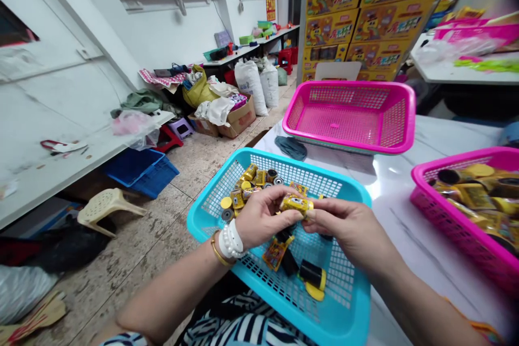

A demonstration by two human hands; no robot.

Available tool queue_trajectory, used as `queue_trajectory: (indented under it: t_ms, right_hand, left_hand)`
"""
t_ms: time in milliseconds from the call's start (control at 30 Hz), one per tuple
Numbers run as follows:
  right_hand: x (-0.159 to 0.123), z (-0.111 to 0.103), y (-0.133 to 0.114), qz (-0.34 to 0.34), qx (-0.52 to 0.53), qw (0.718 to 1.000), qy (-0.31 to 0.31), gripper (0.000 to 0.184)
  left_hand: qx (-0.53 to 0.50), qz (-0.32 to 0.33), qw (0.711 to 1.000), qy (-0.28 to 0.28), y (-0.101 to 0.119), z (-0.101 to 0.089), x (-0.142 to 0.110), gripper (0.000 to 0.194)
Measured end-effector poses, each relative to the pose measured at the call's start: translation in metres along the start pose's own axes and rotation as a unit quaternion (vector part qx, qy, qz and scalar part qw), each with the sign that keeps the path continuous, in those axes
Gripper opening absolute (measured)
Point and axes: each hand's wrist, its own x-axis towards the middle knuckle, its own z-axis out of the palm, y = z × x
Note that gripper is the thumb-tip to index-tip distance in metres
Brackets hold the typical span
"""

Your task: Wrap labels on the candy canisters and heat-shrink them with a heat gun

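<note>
Both hands meet over a turquoise basket (348, 303) at the table's near edge. My left hand (263, 216), with a white bead bracelet and a gold bangle at the wrist, and my right hand (351, 230) pinch the two ends of a small yellow labelled cylinder (297, 204) held level between them. Inside the basket lie several more small yellow and black cylinders (245, 186) at the far left corner, a loose yellow label (275, 253) and a black cylinder with a yellow cap (313, 275) nearer me.
An empty pink basket (401, 113) stands further back on the white table. A second pink basket (458, 251), filled with yellow pieces, sits at the right. A dark cloth (291, 147) lies beside the turquoise basket. Stacked yellow cartons (365, 11), sacks, stools and a blue crate (141, 170) crowd the floor.
</note>
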Motion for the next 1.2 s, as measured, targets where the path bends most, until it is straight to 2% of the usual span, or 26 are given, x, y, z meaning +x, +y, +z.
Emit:
queue_trajectory:
  t_ms: [133, 200, 267, 333, 467, 600, 633, 733, 800, 933, 967, 1033, 1100, 1200]
  right_hand:
    - [0.003, 0.0, 0.006, 0.041, 0.071, 0.996, -0.027, 0.029]
    - [0.005, 0.001, 0.006, 0.054, 0.099, 0.993, -0.035, 0.03]
    - [0.005, 0.002, 0.004, 0.058, 0.121, 0.99, -0.04, 0.033]
    - [0.005, 0.003, 0.002, 0.055, 0.129, 0.989, -0.041, 0.037]
    - [0.004, 0.0, -0.001, 0.024, 0.056, 0.996, -0.064, 0.037]
    - [0.004, -0.005, 0.001, -0.104, -0.058, 0.989, -0.086, 0.044]
    - [0.004, -0.007, 0.001, -0.136, -0.076, 0.984, -0.083, 0.041]
    - [0.003, -0.008, 0.002, -0.226, -0.125, 0.965, -0.049, 0.012]
    - [0.001, -0.009, 0.001, -0.277, -0.15, 0.949, -0.028, 0.005]
    - [-0.003, -0.007, 0.002, -0.269, -0.175, 0.943, -0.089, 0.034]
    - [-0.003, -0.007, 0.003, -0.268, -0.183, 0.941, -0.093, 0.035]
    - [-0.002, -0.007, 0.006, -0.281, -0.191, 0.937, -0.076, 0.026]
    - [-0.001, -0.007, 0.008, -0.291, -0.166, 0.941, -0.048, 0.022]
    - [0.001, -0.008, 0.008, -0.297, -0.153, 0.942, -0.038, 0.022]
  left_hand:
    - [0.163, 0.083, 0.983, 0.001, 0.004, -0.001, 0.001, 0.025]
    - [0.199, 0.11, 0.974, -0.003, 0.006, 0.0, 0.002, 0.021]
    - [0.164, 0.096, 0.982, 0.018, 0.006, 0.002, 0.003, 0.029]
    - [0.083, 0.046, 0.995, 0.04, 0.004, 0.002, 0.006, 0.042]
    - [-0.02, -0.064, 0.997, 0.026, -0.001, -0.001, 0.01, 0.037]
    - [-0.056, -0.112, 0.992, 0.032, -0.006, -0.001, 0.011, 0.046]
    - [-0.071, -0.121, 0.99, 0.028, -0.007, -0.001, 0.011, 0.047]
    - [-0.162, -0.15, 0.975, 0.007, -0.004, 0.001, 0.009, 0.052]
    - [-0.209, -0.161, 0.964, -0.015, -0.003, 0.001, 0.009, 0.056]
    - [-0.148, -0.156, 0.977, -0.011, -0.004, 0.001, 0.008, 0.054]
    - [-0.138, -0.155, 0.978, -0.006, -0.004, 0.001, 0.008, 0.055]
    - [-0.156, -0.157, 0.975, -0.01, -0.004, 0.0, 0.008, 0.057]
    - [-0.202, -0.164, 0.965, -0.03, -0.001, -0.002, 0.008, 0.058]
    - [-0.241, -0.18, 0.952, -0.062, 0.002, -0.006, 0.009, 0.054]
